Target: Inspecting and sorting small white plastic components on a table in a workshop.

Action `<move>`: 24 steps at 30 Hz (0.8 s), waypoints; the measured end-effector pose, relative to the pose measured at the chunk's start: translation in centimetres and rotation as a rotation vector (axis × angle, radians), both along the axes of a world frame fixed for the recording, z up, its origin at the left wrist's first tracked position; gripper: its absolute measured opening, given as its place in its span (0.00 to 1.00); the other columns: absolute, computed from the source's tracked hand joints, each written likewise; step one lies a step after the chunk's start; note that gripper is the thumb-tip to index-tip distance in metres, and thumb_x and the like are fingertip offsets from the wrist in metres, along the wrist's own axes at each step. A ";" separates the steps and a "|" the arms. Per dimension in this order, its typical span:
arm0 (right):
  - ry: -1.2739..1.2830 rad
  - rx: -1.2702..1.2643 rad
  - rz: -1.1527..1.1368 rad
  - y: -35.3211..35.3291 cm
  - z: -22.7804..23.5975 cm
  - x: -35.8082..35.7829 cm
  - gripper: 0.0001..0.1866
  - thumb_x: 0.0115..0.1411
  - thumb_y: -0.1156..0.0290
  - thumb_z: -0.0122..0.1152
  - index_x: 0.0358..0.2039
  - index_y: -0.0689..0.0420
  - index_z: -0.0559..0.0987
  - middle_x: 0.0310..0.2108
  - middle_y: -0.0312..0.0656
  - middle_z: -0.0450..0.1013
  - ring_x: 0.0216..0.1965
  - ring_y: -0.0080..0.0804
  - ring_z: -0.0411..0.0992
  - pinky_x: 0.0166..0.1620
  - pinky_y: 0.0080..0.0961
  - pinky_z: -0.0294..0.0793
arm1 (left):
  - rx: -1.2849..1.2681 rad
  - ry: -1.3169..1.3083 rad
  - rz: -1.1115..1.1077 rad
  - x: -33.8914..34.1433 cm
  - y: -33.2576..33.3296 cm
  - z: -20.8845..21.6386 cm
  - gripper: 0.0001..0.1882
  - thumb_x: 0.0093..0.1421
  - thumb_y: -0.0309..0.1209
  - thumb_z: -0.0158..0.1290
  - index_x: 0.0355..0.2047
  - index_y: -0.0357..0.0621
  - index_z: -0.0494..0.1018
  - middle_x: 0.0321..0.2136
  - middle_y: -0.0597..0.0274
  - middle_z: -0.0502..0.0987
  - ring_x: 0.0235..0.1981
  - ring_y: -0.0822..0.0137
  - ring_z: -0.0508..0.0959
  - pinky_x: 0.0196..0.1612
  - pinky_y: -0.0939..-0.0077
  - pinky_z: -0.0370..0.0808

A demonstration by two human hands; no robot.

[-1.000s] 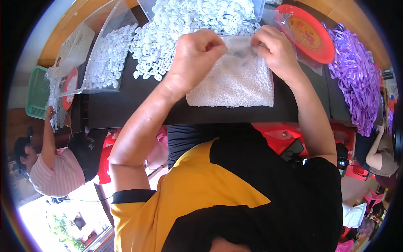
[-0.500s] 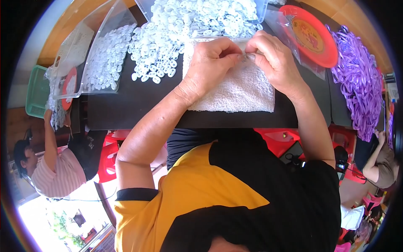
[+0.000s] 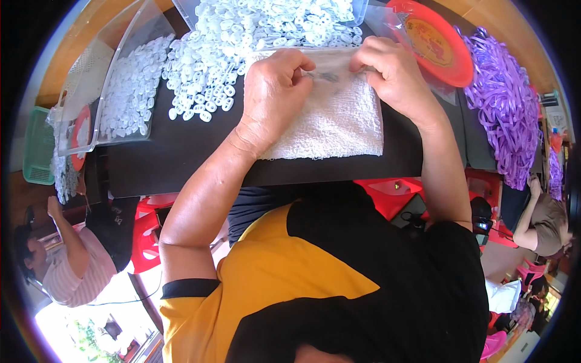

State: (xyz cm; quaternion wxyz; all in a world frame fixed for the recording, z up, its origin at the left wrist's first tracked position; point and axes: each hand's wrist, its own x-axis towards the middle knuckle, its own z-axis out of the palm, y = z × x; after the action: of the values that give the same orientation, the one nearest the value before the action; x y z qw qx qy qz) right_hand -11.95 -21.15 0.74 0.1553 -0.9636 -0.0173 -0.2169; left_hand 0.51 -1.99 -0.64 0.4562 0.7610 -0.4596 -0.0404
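As I look down through the head camera from my remote seat, I find a green basket [image 3: 39,144] at the far left, above a co-worker in a striped top [image 3: 85,266]. Next comes a clear box [image 3: 104,91] of small white pieces, then a loose heap of white pieces [image 3: 203,78] on the dark table [image 3: 181,166]. I see the left hand [image 3: 277,91] over the left part of a white towel [image 3: 330,130], its fingers curled inward; I cannot tell whether they pinch anything. The towel lies flat near the table's front edge, with a blurred dark patch between the hands. Over its upper right corner, I have the right hand [image 3: 390,72], fingers bent and its grip unclear to me. Farther right sit a red plate [image 3: 463,68] and a pile of purple ribbons [image 3: 505,109].
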 end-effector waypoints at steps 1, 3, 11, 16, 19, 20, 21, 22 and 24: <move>0.002 -0.003 0.001 0.0 -0.1 0.0 0.06 0.47 0.81 0.55 0.25 0.57 0.77 0.29 0.40 0.72 0.38 0.42 0.72 0.40 0.38 0.68 | -0.081 -0.039 -0.015 -0.1 0.0 0.0 0.06 0.49 0.20 0.55 0.30 0.37 0.75 0.23 0.57 0.76 0.24 0.63 0.79 0.30 0.72 0.75; 0.027 -0.057 -0.012 0.0 -0.1 -0.2 0.06 0.48 0.80 0.55 0.25 0.57 0.78 0.30 0.39 0.72 0.40 0.39 0.71 0.43 0.37 0.66 | -0.113 -0.028 -0.041 -0.4 -0.1 0.0 0.05 0.49 0.19 0.55 0.29 0.37 0.75 0.24 0.56 0.77 0.24 0.63 0.79 0.29 0.73 0.75; 0.018 -0.076 -0.030 -0.1 0.1 -0.2 0.04 0.48 0.79 0.56 0.25 0.56 0.78 0.30 0.38 0.71 0.40 0.39 0.70 0.43 0.37 0.63 | -0.162 0.034 -0.112 -0.9 0.2 0.6 0.04 0.50 0.18 0.54 0.28 0.36 0.74 0.24 0.55 0.77 0.24 0.63 0.79 0.30 0.74 0.75; 0.046 -0.118 -0.018 -0.1 -0.1 -0.2 0.03 0.48 0.78 0.57 0.24 0.56 0.78 0.30 0.38 0.72 0.41 0.39 0.70 0.42 0.37 0.63 | -0.086 0.070 -0.121 -0.8 0.3 0.4 0.06 0.55 0.21 0.55 0.34 0.35 0.77 0.26 0.62 0.77 0.28 0.75 0.76 0.35 0.82 0.74; -0.012 -0.096 -0.009 -0.1 0.0 0.2 0.03 0.49 0.78 0.57 0.25 0.57 0.77 0.30 0.39 0.72 0.39 0.39 0.71 0.42 0.37 0.63 | -0.084 0.046 -0.128 -0.7 0.3 0.2 0.05 0.55 0.21 0.55 0.33 0.35 0.77 0.26 0.62 0.78 0.28 0.76 0.76 0.34 0.82 0.74; -0.070 -0.036 0.008 0.0 0.4 0.3 0.03 0.49 0.79 0.56 0.26 0.57 0.76 0.29 0.39 0.71 0.37 0.40 0.71 0.41 0.37 0.63 | -0.087 0.045 -0.118 -0.7 0.4 0.2 0.05 0.55 0.21 0.55 0.33 0.35 0.77 0.26 0.62 0.78 0.28 0.76 0.76 0.34 0.82 0.74; -0.127 0.024 0.026 0.1 0.7 0.4 0.04 0.49 0.79 0.56 0.26 0.58 0.75 0.29 0.39 0.71 0.36 0.40 0.71 0.41 0.37 0.63 | -0.102 0.106 -0.126 -0.9 0.3 0.4 0.05 0.56 0.22 0.55 0.33 0.35 0.77 0.26 0.62 0.78 0.28 0.76 0.75 0.34 0.81 0.74; -0.145 0.017 0.079 0.1 0.9 0.5 0.05 0.49 0.80 0.56 0.28 0.59 0.74 0.28 0.40 0.71 0.34 0.42 0.71 0.39 0.35 0.65 | -0.117 0.163 -0.125 -0.9 0.5 0.6 0.06 0.56 0.22 0.55 0.34 0.35 0.77 0.26 0.62 0.78 0.28 0.76 0.75 0.34 0.81 0.74; -0.146 0.123 0.116 0.9 0.6 0.3 0.06 0.48 0.79 0.57 0.29 0.59 0.74 0.30 0.41 0.72 0.35 0.42 0.71 0.39 0.34 0.67 | -0.128 0.288 -0.146 -1.3 0.5 1.0 0.07 0.58 0.25 0.54 0.35 0.35 0.77 0.25 0.63 0.78 0.28 0.77 0.75 0.34 0.82 0.73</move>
State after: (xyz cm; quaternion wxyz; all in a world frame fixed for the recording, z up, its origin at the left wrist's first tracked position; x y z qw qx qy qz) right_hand -11.66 -20.23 1.37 0.2247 -0.9312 -0.0710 -0.2781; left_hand -0.76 -1.51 0.36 0.5607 0.6812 -0.4452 -0.1528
